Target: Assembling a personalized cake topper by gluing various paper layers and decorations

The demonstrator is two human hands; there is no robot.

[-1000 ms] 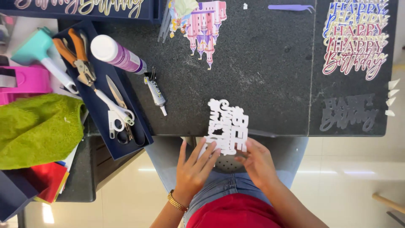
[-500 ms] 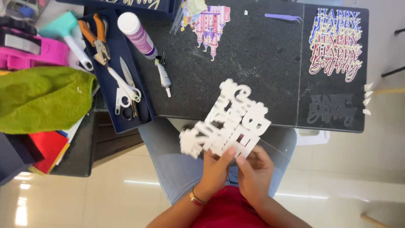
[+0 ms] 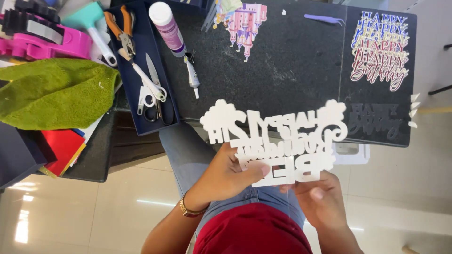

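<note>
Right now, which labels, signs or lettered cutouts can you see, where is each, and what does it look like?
White lettered cutout: held by the left hand and right hand, seen mirrored, cloud-shaped ends.
Multicoloured stacked lettering: mat's far right corner.
Dark lettering: just below it, barely contrasting.
Glue bottle: purple label, white cap, lying beside the tool tray.

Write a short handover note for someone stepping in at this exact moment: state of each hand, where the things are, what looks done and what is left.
Left hand: holds the white paper cutout at its lower edge, thumb on the face.
Right hand: pinches the cutout's bottom right corner.
Cutout: lifted off the dark mat, held over the lap, lettering seen mirrored.
Nearby: scissors and pliers in the dark tray; glue bottle on the mat; coloured lettering stack at right.
Done: the cutout is cut out whole.
Left: it is not yet joined to anything.
</note>
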